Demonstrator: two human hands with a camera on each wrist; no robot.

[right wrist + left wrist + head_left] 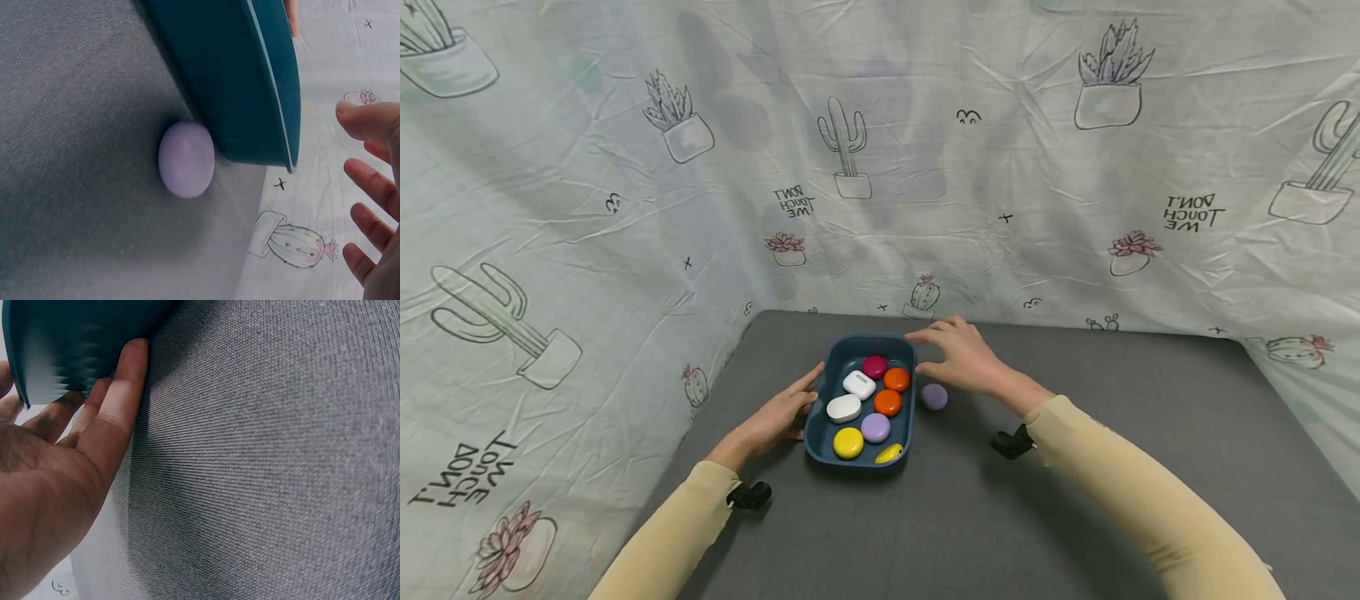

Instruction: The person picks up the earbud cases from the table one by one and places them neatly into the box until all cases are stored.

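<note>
In the head view, a dark blue rectangular tub (859,463) holds several smooth rounded pieces in white, red, orange, yellow and lilac. My left hand (775,417) rests against its left side. Extended fingers (115,403) touch the outer wall of the tub (69,337) in the left wrist view, the lowest one near the table. By the tub's right rim, my right hand (964,358) hovers with spread, bent fingers and nothing between them. A lilac rounded piece (187,159) lies on the table beside the tub, below that hand.
The tub stands on a dark grey cloth-covered table (1075,517). A pale curtain (925,208) printed with potted plants hangs behind and to the left. Black wrist-worn devices (1011,442) sit under both sleeves.
</note>
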